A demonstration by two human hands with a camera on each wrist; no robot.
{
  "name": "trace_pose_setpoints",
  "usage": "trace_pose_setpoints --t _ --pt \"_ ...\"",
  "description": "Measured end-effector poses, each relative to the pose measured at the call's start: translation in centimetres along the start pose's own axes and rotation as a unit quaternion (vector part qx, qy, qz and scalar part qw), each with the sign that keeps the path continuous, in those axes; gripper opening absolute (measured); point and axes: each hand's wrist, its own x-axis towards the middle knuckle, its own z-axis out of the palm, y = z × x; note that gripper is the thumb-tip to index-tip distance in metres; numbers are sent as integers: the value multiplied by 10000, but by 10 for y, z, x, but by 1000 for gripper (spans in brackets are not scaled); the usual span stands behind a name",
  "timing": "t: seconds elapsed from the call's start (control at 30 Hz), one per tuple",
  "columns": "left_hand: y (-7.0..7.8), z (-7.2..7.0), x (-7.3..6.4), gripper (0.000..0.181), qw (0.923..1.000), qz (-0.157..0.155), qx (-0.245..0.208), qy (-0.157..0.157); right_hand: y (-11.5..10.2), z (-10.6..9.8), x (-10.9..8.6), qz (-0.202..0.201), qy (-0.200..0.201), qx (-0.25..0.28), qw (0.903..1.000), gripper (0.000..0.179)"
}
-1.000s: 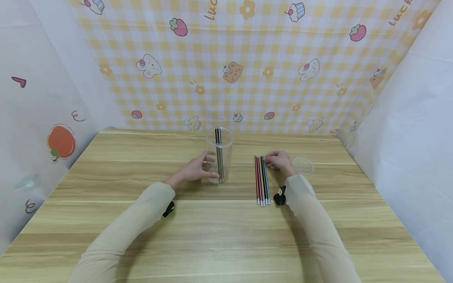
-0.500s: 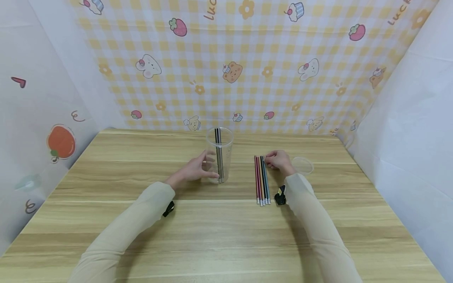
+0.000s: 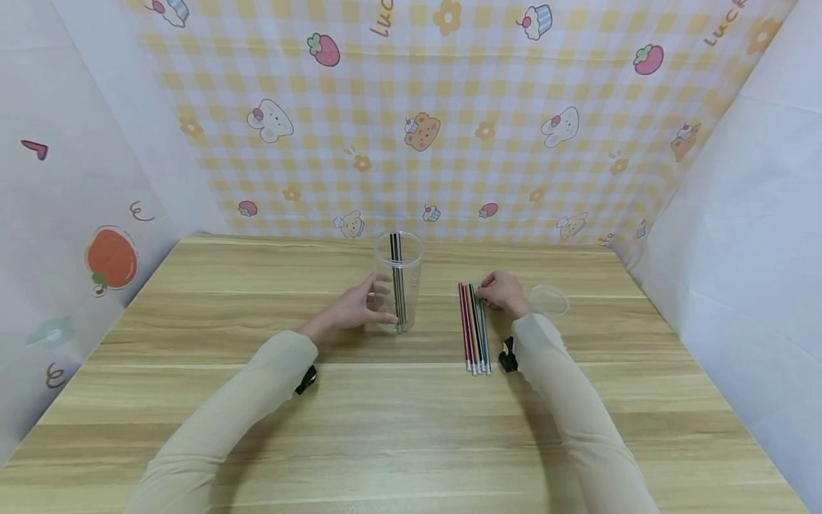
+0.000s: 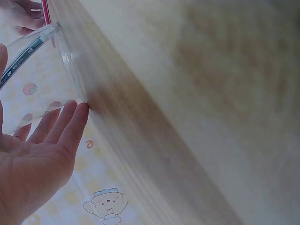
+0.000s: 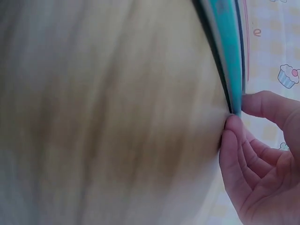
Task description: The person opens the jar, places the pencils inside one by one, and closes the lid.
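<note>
A tall clear plastic cup stands upright on the table with a few dark pencils inside it. My left hand holds the cup low down, thumb in front and fingers behind the wall. In the left wrist view the fingers of the left hand lie along the cup's side, beside a dark green pencil marked HB. To the right, several pencils lie side by side, eraser ends toward me. My right hand pinches the far end of the outermost teal pencil.
A clear round lid lies flat just right of the right hand. Patterned cloth hangs behind the wooden table, and pale cloth walls rise at both sides.
My right hand has shifted slightly left with the far end of the teal pencil, and the far ends of the row have moved left too. The left hand and cup stay put.
</note>
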Motion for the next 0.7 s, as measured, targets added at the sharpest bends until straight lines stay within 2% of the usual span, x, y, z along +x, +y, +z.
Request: trace_pose_setpoints --t 0.13,0.3,0.4,0.57,0.63,0.7 --pt "0 0 0 77 10000 0 13 -2 -1 -1 0 -111 -7 -216 9997 23" --pt "1 0 -1 77 10000 -22 11 7 -5 -2 -2 -231 -18 -588 9980 15" --pt "0 0 -1 77 10000 -26 23 18 -5 -4 -4 -292 -80 -608 9977 14" --pt "-1 0 0 77 10000 21 52 20 -1 -10 -4 -375 -442 -143 9982 24" --pt "-1 0 0 77 9999 69 78 10 6 -12 2 -382 -576 95 9976 26" --pt "-1 0 0 77 9999 94 103 11 19 -11 14 -552 -646 422 9955 29"
